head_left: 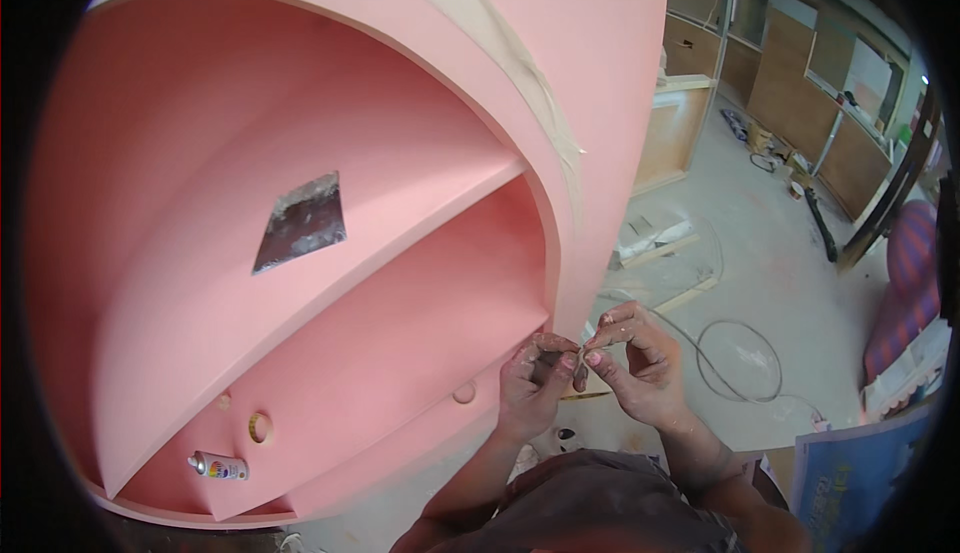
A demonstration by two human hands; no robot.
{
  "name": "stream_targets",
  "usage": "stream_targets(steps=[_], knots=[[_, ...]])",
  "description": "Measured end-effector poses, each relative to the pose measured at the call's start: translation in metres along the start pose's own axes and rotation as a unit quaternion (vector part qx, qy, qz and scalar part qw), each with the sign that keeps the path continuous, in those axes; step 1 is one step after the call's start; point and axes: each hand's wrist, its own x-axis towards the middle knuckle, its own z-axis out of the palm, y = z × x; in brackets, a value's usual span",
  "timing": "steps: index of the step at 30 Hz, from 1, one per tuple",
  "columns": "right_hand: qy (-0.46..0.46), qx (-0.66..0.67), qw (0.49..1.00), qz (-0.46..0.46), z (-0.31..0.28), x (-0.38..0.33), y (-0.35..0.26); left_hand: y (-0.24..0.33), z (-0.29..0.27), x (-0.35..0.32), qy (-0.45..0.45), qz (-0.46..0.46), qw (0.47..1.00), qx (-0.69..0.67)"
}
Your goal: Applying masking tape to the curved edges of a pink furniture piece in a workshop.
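A small, grey-brown scrap (583, 357) is pinched between the thumb and fingertips of the left hand (532, 385) and those of the right hand (636, 365); its exact kind cannot be told. It is held just beyond the person's dark shirt (590, 503), close to the right edge of a rounded pink shelving unit (610, 83). Both hands are smeared with pale residue.

On the unit's upper shelf, to the left, a dark, smudged four-sided plate (303, 225) is seen lying. In the lower compartment, a spray can (219, 466) is laid on its side at the near left, with a tape roll (260, 427) just beyond it. A pale strip (500, 43) is stuck along the far rim. On the floor to the right, a cable (740, 397) is loosely looped.
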Motion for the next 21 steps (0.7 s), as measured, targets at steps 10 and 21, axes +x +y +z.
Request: stream_targets(steps=[10, 21], knots=[[0.036, 0.088, 0.988, 0.122, 0.022, -0.013, 0.023, -0.001, -0.005, -0.003, 0.102, 0.024, 0.993, 0.052], [0.009, 0.072, 0.989, 0.129, 0.028, -0.019, 0.030, -0.004, -0.026, -0.007, 0.096, 0.063, 0.987, 0.110]])
